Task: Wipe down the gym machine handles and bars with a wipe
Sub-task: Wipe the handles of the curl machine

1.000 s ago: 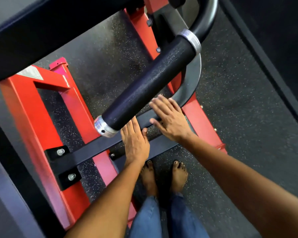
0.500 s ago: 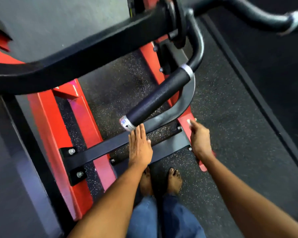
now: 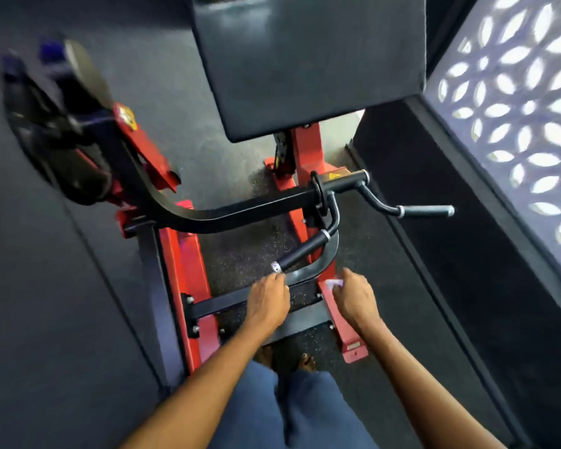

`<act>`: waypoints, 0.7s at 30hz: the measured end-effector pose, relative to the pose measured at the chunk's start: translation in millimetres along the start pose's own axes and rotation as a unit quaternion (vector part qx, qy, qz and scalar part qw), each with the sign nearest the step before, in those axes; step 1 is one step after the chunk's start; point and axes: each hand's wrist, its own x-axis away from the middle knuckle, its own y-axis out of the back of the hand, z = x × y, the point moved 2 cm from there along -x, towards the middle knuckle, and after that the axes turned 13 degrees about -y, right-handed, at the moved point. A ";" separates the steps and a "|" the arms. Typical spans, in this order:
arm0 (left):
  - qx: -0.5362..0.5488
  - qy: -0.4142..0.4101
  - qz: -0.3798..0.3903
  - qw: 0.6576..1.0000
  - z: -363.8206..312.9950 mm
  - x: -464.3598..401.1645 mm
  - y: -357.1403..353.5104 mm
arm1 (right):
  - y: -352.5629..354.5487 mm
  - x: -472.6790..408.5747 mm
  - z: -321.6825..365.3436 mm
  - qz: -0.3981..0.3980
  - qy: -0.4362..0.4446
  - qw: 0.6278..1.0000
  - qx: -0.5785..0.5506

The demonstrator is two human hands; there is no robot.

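A red-framed gym machine fills the view, with a curved black lever bar [image 3: 227, 215] across its middle. The near black padded handle [image 3: 302, 251] slants down to a silver end cap. A second handle [image 3: 425, 210] sticks out to the right. My left hand [image 3: 268, 301] hangs just below the near handle's cap with fingers loosely curled, holding nothing. My right hand [image 3: 353, 294] sits over the red base rail [image 3: 337, 315] and pinches a small white wipe [image 3: 334, 283].
A large black back pad [image 3: 305, 59] looms above the frame. A weight plate [image 3: 78, 92] sits on the arm at upper left. A patterned white screen [image 3: 518, 108] stands at right beside a dark ledge. My bare feet [image 3: 285, 359] stand on speckled rubber flooring at the machine's base.
The view has pulled back and up, showing the whole machine. My right hand came off the handle and moved right to the red rail with the wipe. My left hand's fingers curled.
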 end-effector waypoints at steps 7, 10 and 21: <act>-0.024 0.022 -0.081 0.996 -22.4 44.0 95.3 | 63.6 66.5 70.7 -0.091 0.134 0.987 -0.014; -0.022 0.044 -0.118 0.992 -21.8 56.4 123.7 | 73.2 74.5 94.9 -0.082 0.186 0.979 -0.005; 0.001 0.182 -0.220 0.958 -23.7 83.2 168.0 | 96.5 50.1 163.8 -0.029 0.307 0.951 0.021</act>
